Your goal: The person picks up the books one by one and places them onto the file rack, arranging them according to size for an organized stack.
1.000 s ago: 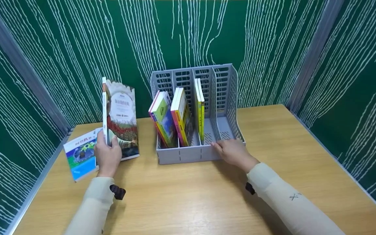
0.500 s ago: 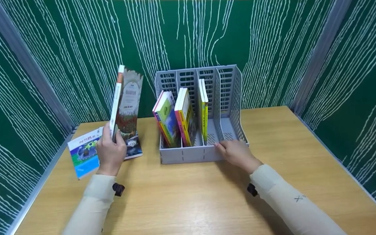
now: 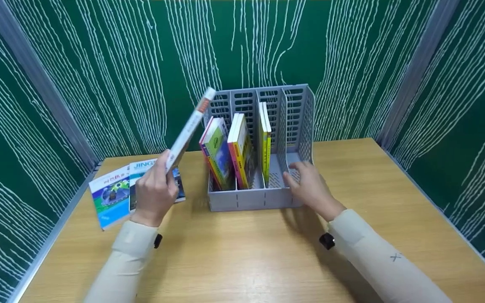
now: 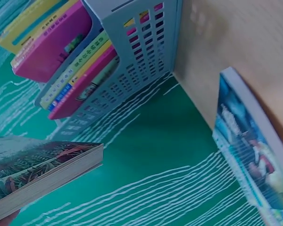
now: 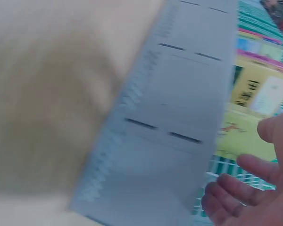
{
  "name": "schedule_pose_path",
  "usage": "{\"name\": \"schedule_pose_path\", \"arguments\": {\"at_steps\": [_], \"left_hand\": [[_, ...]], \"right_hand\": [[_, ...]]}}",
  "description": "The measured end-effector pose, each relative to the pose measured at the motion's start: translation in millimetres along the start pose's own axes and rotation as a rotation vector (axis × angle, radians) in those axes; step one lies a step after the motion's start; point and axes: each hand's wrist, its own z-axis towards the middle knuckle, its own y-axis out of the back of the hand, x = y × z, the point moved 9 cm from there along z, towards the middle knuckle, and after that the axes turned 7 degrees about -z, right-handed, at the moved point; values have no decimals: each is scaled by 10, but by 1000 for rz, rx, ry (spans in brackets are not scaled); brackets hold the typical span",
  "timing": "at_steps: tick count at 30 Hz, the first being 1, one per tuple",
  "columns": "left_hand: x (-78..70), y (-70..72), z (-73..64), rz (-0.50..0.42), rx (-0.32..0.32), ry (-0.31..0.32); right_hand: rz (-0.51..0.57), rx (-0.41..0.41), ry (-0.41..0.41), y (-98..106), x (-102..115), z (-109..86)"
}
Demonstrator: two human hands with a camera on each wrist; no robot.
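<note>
My left hand (image 3: 154, 195) grips a thick paperback book (image 3: 190, 126) by its lower end, spine up and top leaning right towards the grey file rack (image 3: 251, 200). In the left wrist view the same book (image 4: 42, 169) shows its page edges and a plant-patterned cover. My right hand (image 3: 313, 185) is at the front of the rack's rightmost compartment, fingers spread and loosely bent around nothing. Books stand in the other compartments: a green-covered one (image 3: 217, 153) at left, pink-and-yellow ones (image 3: 238, 151) beside it, and slim yellow ones (image 3: 265, 143) further right.
Left of the rack, a blue-and-green book (image 3: 110, 198) lies on the wooden table (image 3: 242, 252), beside another with JING lettering (image 3: 141, 165), partly hidden by my left hand. Green panels (image 3: 192, 42) with white wavy lines enclose the table at the back and sides.
My left hand has moved right with the book, tipping it from nearly upright towards the rack and uncovering the JING book. My right hand has let go of the rack's front edge and lifted.
</note>
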Motion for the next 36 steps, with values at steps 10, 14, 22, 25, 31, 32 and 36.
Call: {"name": "schedule_pose_path", "arguments": {"at_steps": [10,14,22,25,31,32,36], "left_hand": [[-365,-40,135,20,-46,-211],[-547,-82,160,37,-41,-293],[-885,-243,160,91,14,-449],[-979,-315,142,122,43,-501],[-1134,-432,84,169,73,-590],[-1157,-451,72,176,77,-604],[-1239,-515,28,207,87,-661]], "right_hand": [[444,-87,87,396,508,-140],[594,-64,138,493,756,-252],[867,92,195,502,1055,-420],[989,110,202,515,1100,-462],[1151,88,100,535,1133,-533],[1172,76,66,536,1127,-544],[1285,-6,-67,561,1081,-579]]}}
